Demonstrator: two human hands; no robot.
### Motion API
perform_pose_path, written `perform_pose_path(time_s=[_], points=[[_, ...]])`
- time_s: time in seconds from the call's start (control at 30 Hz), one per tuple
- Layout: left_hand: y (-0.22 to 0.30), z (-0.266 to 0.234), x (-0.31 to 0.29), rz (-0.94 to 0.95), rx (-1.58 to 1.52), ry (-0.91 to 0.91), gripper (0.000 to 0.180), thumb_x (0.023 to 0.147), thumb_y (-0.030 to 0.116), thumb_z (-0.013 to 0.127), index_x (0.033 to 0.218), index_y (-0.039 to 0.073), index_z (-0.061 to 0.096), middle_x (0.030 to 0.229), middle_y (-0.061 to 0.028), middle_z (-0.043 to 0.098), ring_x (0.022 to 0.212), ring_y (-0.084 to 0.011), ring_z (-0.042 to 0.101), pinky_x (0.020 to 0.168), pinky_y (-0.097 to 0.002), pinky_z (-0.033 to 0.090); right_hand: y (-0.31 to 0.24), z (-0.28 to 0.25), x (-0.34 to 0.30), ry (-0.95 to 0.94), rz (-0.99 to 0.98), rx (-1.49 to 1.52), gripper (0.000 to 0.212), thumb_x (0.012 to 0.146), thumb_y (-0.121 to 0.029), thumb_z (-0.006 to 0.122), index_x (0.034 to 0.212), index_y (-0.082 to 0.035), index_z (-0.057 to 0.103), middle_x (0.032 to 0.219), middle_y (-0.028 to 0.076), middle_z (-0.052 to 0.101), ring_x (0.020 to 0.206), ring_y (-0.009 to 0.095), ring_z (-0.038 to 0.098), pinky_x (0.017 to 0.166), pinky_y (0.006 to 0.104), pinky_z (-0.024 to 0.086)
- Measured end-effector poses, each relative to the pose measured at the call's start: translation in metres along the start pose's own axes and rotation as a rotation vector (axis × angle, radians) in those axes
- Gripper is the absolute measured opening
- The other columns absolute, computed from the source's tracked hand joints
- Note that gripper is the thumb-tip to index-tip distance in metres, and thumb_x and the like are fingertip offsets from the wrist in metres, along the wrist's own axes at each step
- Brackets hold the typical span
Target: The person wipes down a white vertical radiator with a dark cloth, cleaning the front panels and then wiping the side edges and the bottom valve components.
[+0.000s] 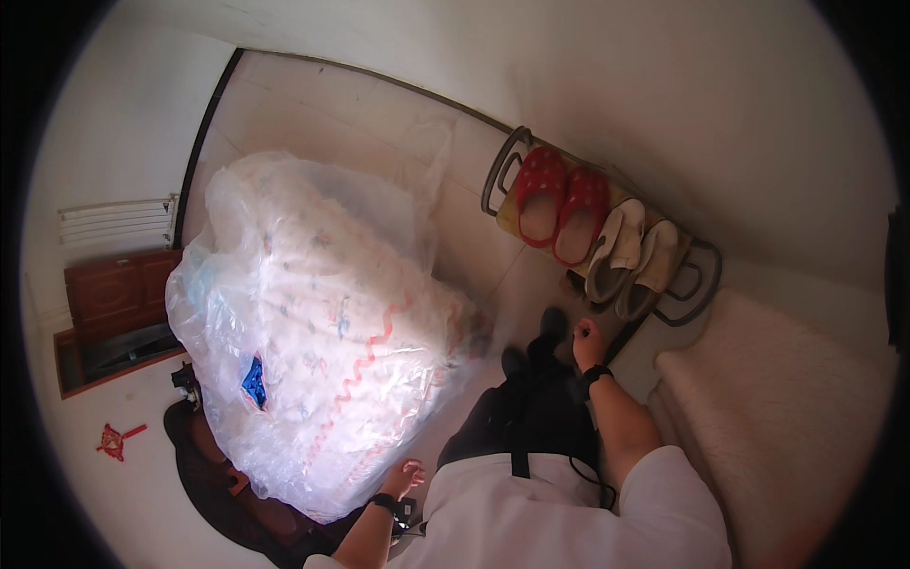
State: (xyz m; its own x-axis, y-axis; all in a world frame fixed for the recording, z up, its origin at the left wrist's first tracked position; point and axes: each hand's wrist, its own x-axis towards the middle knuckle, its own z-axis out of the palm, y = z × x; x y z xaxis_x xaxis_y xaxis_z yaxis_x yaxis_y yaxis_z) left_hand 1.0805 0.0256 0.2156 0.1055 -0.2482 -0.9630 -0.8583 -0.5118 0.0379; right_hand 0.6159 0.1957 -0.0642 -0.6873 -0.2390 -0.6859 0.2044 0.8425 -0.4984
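A large bundle of pale, patterned bedding (332, 313), wrapped in clear plastic, stands to my left and front. Near its lower right edge is my left hand (404, 477), fingers loosely bent and apart, with nothing seen in it. My right hand (589, 343) hangs in front of me with its fingers curled in, and I see nothing in it. It is close to a low shoe rack (512, 220) carrying red dotted slippers (542, 207) and a pair of white shoes (626, 242). Both wrists wear black bands.
At the right, a pale fuzzy cover (777, 408) drapes over something beside me. Dark carved wooden furniture (204, 446) sits behind the bundle on the left. A reddish-brown cabinet door (123, 296) and a red wall ornament (114, 442) are farther left. Pale tiles (313, 100) make up the floor.
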Motion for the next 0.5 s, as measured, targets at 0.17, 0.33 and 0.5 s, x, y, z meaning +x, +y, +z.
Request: perform_pose_path(time_s=[0.17, 0.33, 0.5], points=[[0.018, 0.007, 0.037, 0.134, -0.131, -0.006, 0.023, 0.104, 0.019, 0.050, 0.118, 0.007, 0.063, 0.094, -0.0077, 0.072, 0.073, -0.0159, 0.070, 0.065, -0.0289, 0.056, -0.064, -0.030, -0.020, 0.074, -0.157, 0.041, 0.022, 0.100, -0.029, 0.060, 0.106, -0.010, 0.071, 0.101, 0.013, 0.071, 0.098, 0.035, 0.067, 0.084, 0.0448, 0.052], [0.037, 0.007, 0.073, 0.201, -0.246, -0.032, 0.023, 0.103, 0.019, 0.051, 0.117, 0.005, 0.064, 0.095, -0.0078, 0.073, 0.071, -0.0158, 0.070, 0.062, -0.0286, 0.056, -0.134, -0.037, -0.027, -0.019, -0.255, 0.051, 0.025, 0.099, -0.028, 0.061, 0.098, -0.005, 0.071, 0.100, 0.014, 0.072, 0.097, 0.035, 0.067, 0.085, 0.0427, 0.051], [0.095, -0.010, 0.102, 0.428, -0.149, 0.088, 0.025, 0.098, 0.014, 0.054, 0.115, 0.001, 0.067, 0.091, -0.0117, 0.074, 0.072, -0.0183, 0.072, 0.063, -0.0307, 0.058, -0.259, -0.027, -0.031, -0.284, -0.467, 0.141, 0.026, 0.093, -0.026, 0.072, 0.105, -0.003, 0.069, 0.102, 0.012, 0.071, 0.095, 0.023, 0.065, 0.085, 0.0359, 0.051]])
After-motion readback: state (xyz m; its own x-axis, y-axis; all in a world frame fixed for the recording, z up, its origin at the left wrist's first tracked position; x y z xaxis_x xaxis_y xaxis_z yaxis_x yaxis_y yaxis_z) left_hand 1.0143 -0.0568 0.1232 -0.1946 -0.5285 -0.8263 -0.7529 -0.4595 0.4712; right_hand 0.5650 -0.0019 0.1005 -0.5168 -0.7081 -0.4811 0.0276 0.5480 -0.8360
